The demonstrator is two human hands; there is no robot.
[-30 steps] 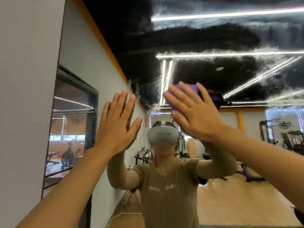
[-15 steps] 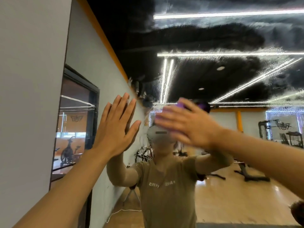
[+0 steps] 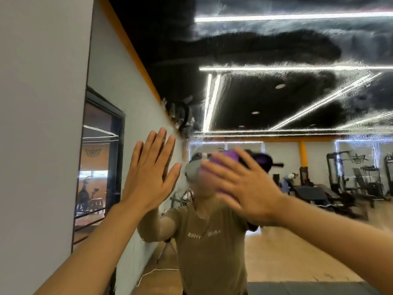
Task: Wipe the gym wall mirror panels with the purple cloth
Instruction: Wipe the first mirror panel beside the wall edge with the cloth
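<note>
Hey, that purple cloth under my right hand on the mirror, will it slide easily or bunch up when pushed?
The purple cloth looks soft, bunched under the right hand, so probably floppy. On the smooth mirror it likely slides easily. It seems light.

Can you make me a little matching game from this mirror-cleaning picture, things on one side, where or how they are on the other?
Things:
1. left hand
2. right hand
3. cloth
4. mirror

States:
a. purple, mostly hidden under a palm
b. streaked with smears across its upper part
c. fingers straight, palm flat on the glass, holding nothing
d. presses the cloth to the glass, blurred

Pairs: 1-c, 2-d, 3-a, 4-b
</note>
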